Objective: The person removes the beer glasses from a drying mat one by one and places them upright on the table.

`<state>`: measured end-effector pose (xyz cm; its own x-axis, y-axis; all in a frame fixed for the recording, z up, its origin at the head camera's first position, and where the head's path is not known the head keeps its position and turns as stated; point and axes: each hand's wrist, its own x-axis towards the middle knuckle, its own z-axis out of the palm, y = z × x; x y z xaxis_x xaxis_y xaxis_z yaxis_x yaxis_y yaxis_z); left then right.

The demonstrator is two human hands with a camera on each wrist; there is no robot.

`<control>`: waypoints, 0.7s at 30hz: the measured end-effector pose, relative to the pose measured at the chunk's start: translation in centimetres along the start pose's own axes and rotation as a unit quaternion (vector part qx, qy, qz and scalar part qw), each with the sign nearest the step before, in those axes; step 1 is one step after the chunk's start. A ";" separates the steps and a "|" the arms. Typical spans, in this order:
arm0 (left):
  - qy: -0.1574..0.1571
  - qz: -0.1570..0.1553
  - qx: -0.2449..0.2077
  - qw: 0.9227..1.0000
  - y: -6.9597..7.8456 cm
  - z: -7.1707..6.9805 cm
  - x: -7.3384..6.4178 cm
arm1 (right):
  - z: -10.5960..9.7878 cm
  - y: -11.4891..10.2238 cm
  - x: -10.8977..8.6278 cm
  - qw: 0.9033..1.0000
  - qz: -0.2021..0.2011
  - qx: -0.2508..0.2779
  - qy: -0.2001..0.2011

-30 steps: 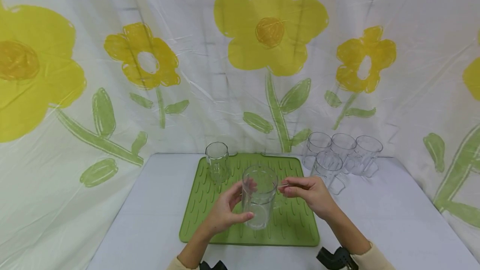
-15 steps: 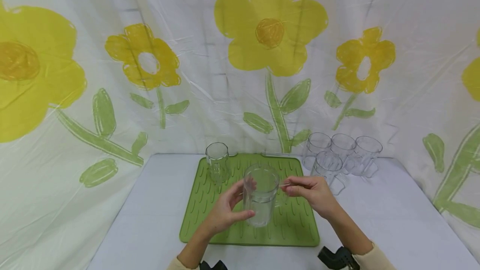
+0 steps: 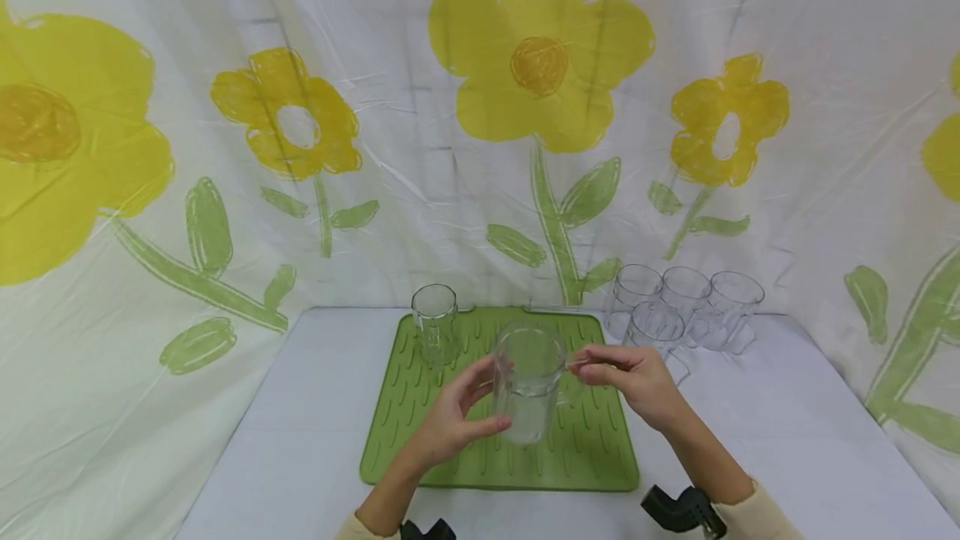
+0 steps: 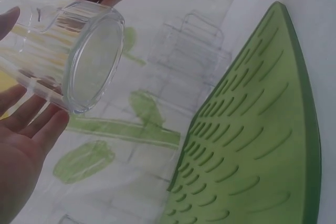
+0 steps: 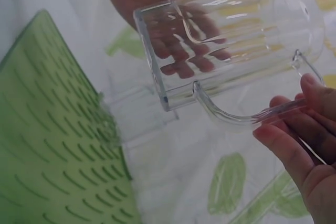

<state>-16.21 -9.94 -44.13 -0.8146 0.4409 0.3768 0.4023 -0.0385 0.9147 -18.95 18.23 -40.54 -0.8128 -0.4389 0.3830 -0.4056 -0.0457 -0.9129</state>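
Note:
A clear glass mug is tilted above the green ribbed mat in the head view. My right hand pinches its handle between thumb and fingers, as the right wrist view shows. Beside the mug's left wall is my left hand, thumb spread from fairly straight fingers. Through the glass, the left fingers appear behind the mug's base end. The mug's thick round base faces the left wrist camera.
Another glass mug stands on the mat's back left corner. Several more glass mugs are grouped at the back right of the white table. Behind hangs a white curtain with yellow flowers.
The mug has shifted slightly up and to the right with my right hand. My left hand has stayed nearly in place, so its thumb overlaps less of the glass.

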 end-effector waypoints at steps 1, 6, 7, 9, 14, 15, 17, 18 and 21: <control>0.002 0.002 0.002 1.000 -0.1 0.0 0.0 | -0.1 -0.1 0.0 1.000 -0.002 -0.004 0.003; 0.014 -0.003 0.023 1.000 -0.1 -0.4 -0.2 | -0.7 -0.3 0.0 1.000 -0.001 0.003 0.015; 0.016 -0.007 0.026 0.999 -0.1 -0.4 -0.2 | -0.8 -0.4 0.0 1.000 -0.002 0.008 0.017; 0.022 -0.021 0.034 0.999 0.0 -0.6 -0.4 | -1.1 -0.5 -0.1 1.000 0.000 0.016 0.024; 0.034 -0.035 0.054 0.997 -0.2 -1.0 -0.8 | -1.7 -0.9 -0.2 0.999 -0.004 0.021 0.046; 0.036 -0.035 0.058 0.997 -0.3 -1.1 -0.9 | -1.8 -1.0 -0.2 0.998 -0.003 0.020 0.051; 0.040 -0.037 0.067 0.996 -0.4 -1.3 -1.1 | -2.1 -1.1 -0.2 0.998 0.001 0.016 0.065; 0.042 -0.038 0.072 0.996 -0.5 -1.4 -1.3 | -2.2 -1.2 -0.3 0.997 0.004 0.017 0.073; 0.049 -0.049 0.086 0.994 -0.7 -1.9 -1.7 | -2.5 -1.3 -0.3 0.995 0.003 0.025 0.097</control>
<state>-15.95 -12.32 -45.16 -0.8868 0.3445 0.3080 0.3781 0.1575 0.9123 -19.25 20.69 -39.08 -0.8825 -0.2589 0.3928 -0.3829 -0.0898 -0.9194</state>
